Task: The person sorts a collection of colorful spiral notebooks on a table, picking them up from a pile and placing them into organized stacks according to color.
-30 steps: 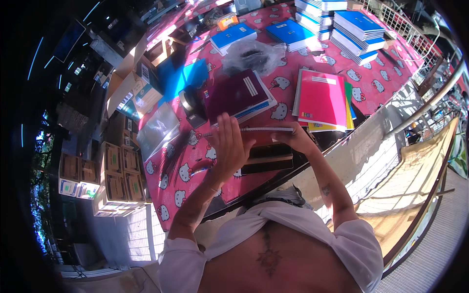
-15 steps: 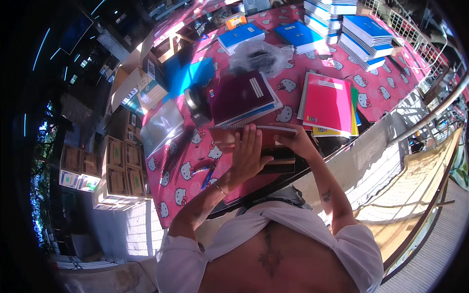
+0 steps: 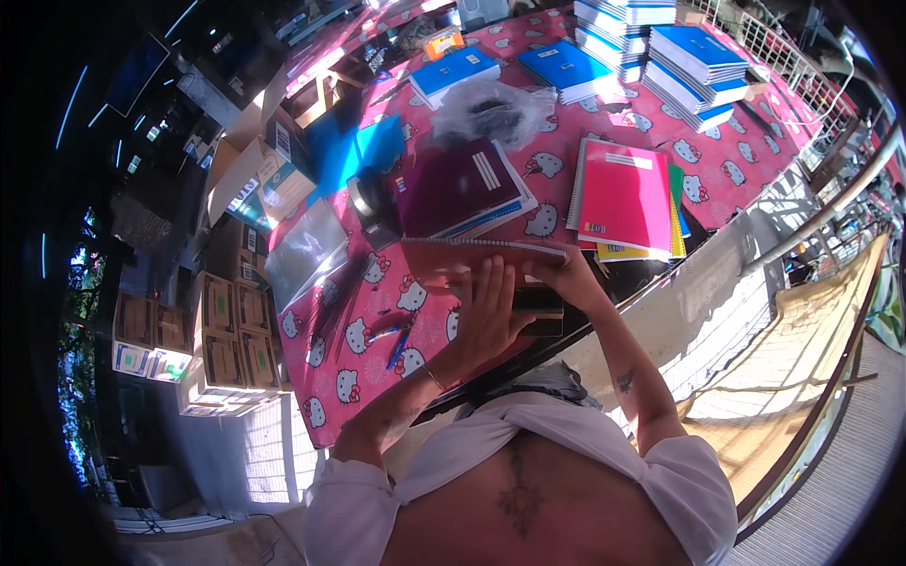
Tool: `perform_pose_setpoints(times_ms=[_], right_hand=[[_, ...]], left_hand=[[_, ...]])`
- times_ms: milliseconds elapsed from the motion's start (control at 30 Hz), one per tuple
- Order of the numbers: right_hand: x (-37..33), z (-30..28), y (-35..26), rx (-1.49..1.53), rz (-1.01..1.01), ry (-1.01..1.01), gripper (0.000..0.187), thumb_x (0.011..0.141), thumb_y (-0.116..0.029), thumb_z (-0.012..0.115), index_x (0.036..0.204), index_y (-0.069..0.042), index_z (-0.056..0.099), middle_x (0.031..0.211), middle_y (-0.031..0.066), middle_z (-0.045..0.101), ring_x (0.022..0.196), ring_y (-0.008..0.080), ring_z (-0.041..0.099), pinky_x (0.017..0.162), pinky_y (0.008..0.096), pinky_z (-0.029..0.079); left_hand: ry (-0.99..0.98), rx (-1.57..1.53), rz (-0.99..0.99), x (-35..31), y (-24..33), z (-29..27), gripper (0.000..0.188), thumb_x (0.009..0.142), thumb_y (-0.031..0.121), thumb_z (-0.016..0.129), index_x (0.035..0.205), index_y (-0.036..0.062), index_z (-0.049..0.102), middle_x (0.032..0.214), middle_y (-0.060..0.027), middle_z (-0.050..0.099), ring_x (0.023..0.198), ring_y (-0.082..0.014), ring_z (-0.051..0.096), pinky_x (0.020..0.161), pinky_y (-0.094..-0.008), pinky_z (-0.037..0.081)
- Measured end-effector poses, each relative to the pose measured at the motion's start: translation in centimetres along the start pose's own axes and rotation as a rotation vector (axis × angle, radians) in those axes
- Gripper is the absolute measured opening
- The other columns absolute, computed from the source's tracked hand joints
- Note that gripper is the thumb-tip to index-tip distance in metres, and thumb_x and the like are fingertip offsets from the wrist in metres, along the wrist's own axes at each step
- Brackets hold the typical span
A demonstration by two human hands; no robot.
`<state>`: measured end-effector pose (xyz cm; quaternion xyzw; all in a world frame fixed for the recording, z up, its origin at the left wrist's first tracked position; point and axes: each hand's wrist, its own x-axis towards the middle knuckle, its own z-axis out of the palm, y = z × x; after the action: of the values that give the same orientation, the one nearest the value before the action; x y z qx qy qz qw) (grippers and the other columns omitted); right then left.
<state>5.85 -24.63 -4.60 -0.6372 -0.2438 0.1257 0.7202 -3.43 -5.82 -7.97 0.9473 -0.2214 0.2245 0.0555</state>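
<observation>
A reddish-brown spiral notebook (image 3: 436, 261) is tilted up at the table's near edge, its coil along the top. My left hand (image 3: 486, 316) lies against its cover with the fingers stretched out. At its right corner my right hand (image 3: 566, 283) grips it, with the fingertips partly hidden. A dark, flat-edged object (image 3: 543, 316) shows below the notebook; its kind is unclear. Just beyond is a stack topped by a purple notebook (image 3: 453, 193). To the right, a pink spiral notebook (image 3: 625, 193) lies over yellow, green and blue ones.
Blue notebooks (image 3: 698, 57) stand in tall piles at the far right. A crumpled clear plastic bag (image 3: 500, 108), a black roll-shaped object (image 3: 373, 206), a clear plastic sheet (image 3: 307, 250) and blue pens (image 3: 398, 347) lie on the pink patterned tablecloth (image 3: 321, 377). An open carton (image 3: 274, 179) stands left.
My left hand has slid down the notebook's cover, toward me. The right hand keeps its hold at the corner. The whole view has shifted slightly.
</observation>
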Motion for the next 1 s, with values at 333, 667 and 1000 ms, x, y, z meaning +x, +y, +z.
perform_pose_setpoints(times_ms=[333,667,1000], right_hand=[[0.0,0.3,-0.5,0.081,0.014,0.012,0.038,0.086,-0.002,0.071,0.123,0.001,0.065,0.107,0.0059,0.072,0.094,0.0077,0.062,0.085,0.0284,0.053],[-0.2,-0.1,0.5,0.031,0.001,0.062,0.034,0.088,-0.002,0.069,0.122,0.002,0.065,0.104,0.0084,0.072,0.094,0.0076,0.062,0.086,0.0292,0.052],[-0.1,0.0,0.9,0.041,-0.069,0.054,0.042,0.087,0.002,0.066,0.129,0.003,0.061,0.106,0.0087,0.072,0.097,0.0083,0.062,0.088,0.029,0.052]], left_hand=[[0.059,0.029,0.074,4.7,-1.5,-1.3,0.086,0.102,0.056,0.03,0.15,-0.0147,0.02,0.157,-0.0349,0.017,0.15,-0.0449,0.012,0.117,-0.0633,0.005],[0.066,-0.044,-0.04,8.3,-1.4,-2.6,0.089,0.099,0.061,0.033,0.147,-0.0142,0.027,0.154,-0.0372,0.024,0.148,-0.0488,0.018,0.116,-0.0646,0.01],[0.044,-0.022,-0.018,7.5,0.4,-2.1,0.09,0.099,0.063,0.031,0.147,-0.0131,0.028,0.155,-0.0351,0.025,0.148,-0.047,0.019,0.117,-0.0627,0.009]])
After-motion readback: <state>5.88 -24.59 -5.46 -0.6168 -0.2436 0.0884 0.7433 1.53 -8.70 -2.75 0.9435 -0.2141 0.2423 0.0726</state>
